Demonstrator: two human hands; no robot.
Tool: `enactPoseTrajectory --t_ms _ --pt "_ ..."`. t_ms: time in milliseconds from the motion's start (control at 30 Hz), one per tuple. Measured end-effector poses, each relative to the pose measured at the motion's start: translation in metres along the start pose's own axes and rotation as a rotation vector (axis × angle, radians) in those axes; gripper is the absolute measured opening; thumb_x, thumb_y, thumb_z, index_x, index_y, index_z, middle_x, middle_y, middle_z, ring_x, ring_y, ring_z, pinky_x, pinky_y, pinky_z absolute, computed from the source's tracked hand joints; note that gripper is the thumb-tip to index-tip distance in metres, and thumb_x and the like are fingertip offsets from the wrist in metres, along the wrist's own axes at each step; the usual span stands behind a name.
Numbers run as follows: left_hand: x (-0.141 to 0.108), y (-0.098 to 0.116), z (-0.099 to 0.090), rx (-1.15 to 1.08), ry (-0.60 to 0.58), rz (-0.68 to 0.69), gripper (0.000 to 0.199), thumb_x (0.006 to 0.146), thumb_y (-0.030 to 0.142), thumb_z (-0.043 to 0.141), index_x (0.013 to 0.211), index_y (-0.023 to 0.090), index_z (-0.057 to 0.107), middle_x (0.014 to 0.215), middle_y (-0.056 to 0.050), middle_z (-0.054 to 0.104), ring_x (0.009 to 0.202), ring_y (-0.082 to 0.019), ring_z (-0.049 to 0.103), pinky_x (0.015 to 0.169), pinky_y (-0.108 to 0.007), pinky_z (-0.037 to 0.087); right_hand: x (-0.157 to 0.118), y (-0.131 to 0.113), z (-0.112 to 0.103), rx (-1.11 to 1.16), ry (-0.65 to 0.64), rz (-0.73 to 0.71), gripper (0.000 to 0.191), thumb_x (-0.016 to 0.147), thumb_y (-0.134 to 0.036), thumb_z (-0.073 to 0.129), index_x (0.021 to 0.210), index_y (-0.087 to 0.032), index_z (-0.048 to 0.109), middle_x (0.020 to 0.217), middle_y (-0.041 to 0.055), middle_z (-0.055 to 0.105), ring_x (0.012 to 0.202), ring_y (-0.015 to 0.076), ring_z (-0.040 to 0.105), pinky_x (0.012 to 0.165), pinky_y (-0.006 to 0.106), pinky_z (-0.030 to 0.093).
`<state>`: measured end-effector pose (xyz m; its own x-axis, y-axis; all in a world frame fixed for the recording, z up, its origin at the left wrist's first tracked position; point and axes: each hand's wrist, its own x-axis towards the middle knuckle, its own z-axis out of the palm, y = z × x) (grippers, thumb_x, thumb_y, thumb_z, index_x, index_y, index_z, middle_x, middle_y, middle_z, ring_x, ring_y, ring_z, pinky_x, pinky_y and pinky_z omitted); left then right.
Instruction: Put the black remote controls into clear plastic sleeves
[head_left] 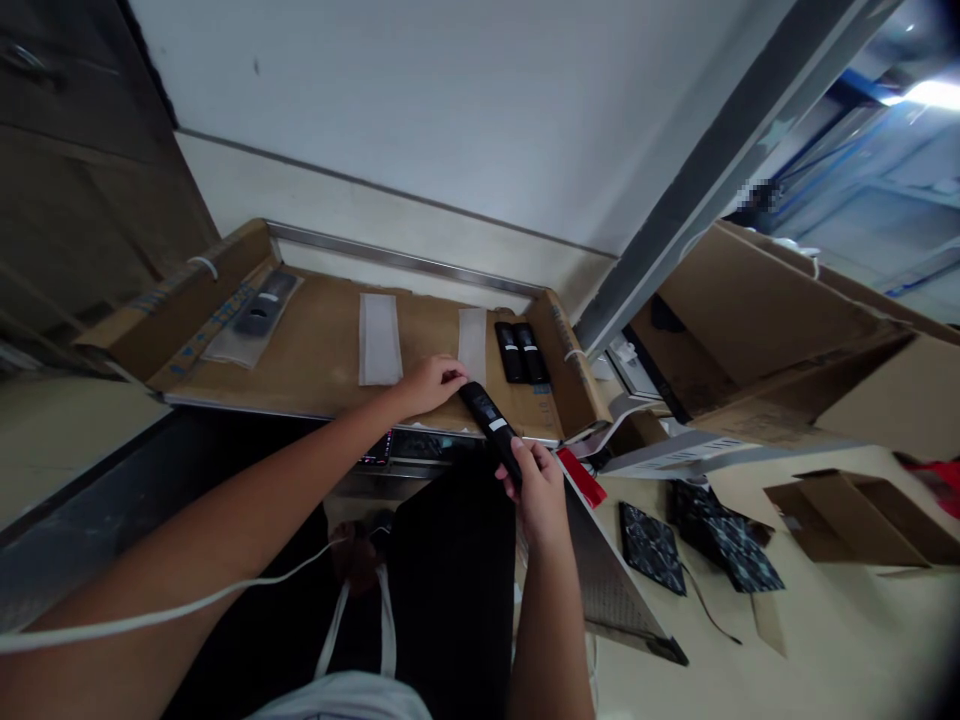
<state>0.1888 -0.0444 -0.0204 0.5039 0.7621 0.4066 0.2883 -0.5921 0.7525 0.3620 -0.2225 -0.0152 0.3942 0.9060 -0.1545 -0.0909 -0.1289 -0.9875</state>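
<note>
My right hand (pixel 534 482) is wrapped round the lower end of a black handheld device (pixel 491 425) with a small white label, held over the front edge of the cardboard-lined shelf (pixel 322 350). My left hand (pixel 435 385) has its fingers closed at the near end of a flat white sleeve (pixel 472 340), close to the device's upper end; what they pinch is too small to tell. Two similar black devices (pixel 523 353) lie side by side to the right. Another white sleeve (pixel 380 340) lies left of centre. At the far left lies a clear bag (pixel 255 315) with a dark device inside.
Cardboard walls with white ties edge the shelf's sides. A large open carton (pixel 772 330) stands at the right. On the floor lie black patterned packages (pixel 652 545) and a smaller open carton (pixel 862 520). A white cord crosses my left forearm.
</note>
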Motion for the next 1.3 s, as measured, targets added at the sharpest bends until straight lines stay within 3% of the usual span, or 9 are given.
enactPoseTrajectory --t_ms 567,800,933,1067,1167,1300 --pt "-0.013 0.020 -0.005 0.102 0.079 0.075 0.016 0.092 0.015 0.058 0.097 0.016 0.072 0.095 -0.006 0.070 0.086 -0.016 0.063 0.083 -0.031 0.049 0.008 -0.001 0.053 -0.069 0.051 -0.093 0.040 0.086 -0.061 0.063 0.087 -0.022 0.053 0.060 -0.0023 0.066 0.040 0.0083 0.048 0.038 0.019 0.032" --pt "-0.030 0.036 0.001 -0.029 0.028 0.096 0.013 0.092 0.016 0.060 0.095 0.017 0.073 0.093 -0.006 0.070 0.083 -0.015 0.064 0.077 -0.028 0.050 0.018 -0.002 0.068 0.010 0.050 -0.088 0.053 0.087 -0.061 0.062 0.121 -0.023 0.052 0.064 -0.0040 0.065 0.041 0.0121 0.052 0.037 0.023 0.036" --pt "-0.031 0.048 -0.002 -0.085 -0.050 0.080 0.014 0.091 0.017 0.059 0.093 0.018 0.073 0.092 -0.005 0.070 0.080 -0.014 0.065 0.073 -0.027 0.050 0.015 -0.008 0.066 0.127 -0.059 -0.041 0.048 0.086 -0.053 0.064 0.124 -0.025 0.057 0.075 -0.0024 0.065 0.050 0.0121 0.055 0.037 0.021 0.036" --pt "-0.027 0.058 -0.015 -0.118 -0.100 -0.019 0.015 0.089 0.018 0.059 0.093 0.018 0.073 0.091 -0.004 0.074 0.080 -0.014 0.066 0.074 -0.027 0.052 0.004 -0.016 0.048 0.260 -0.247 0.016 0.049 0.079 -0.042 0.073 0.125 -0.027 0.063 0.102 0.0021 0.068 0.075 0.0147 0.064 0.048 0.021 0.048" --pt "-0.026 0.062 -0.022 -0.154 -0.125 -0.062 0.015 0.089 0.021 0.058 0.094 0.017 0.072 0.085 -0.002 0.073 0.076 -0.014 0.065 0.070 -0.027 0.051 0.001 -0.019 0.038 0.228 -0.224 -0.038 0.048 0.077 -0.042 0.077 0.121 -0.025 0.067 0.115 0.0054 0.069 0.088 0.0178 0.067 0.056 0.023 0.054" --pt "-0.026 0.067 -0.024 -0.188 -0.145 -0.072 0.015 0.088 0.021 0.059 0.095 0.016 0.072 0.080 -0.002 0.070 0.072 -0.013 0.062 0.067 -0.026 0.049 0.004 -0.016 0.045 0.227 -0.116 -0.117 0.049 0.075 -0.042 0.081 0.116 -0.024 0.064 0.103 0.0033 0.070 0.089 0.0182 0.069 0.063 0.026 0.059"
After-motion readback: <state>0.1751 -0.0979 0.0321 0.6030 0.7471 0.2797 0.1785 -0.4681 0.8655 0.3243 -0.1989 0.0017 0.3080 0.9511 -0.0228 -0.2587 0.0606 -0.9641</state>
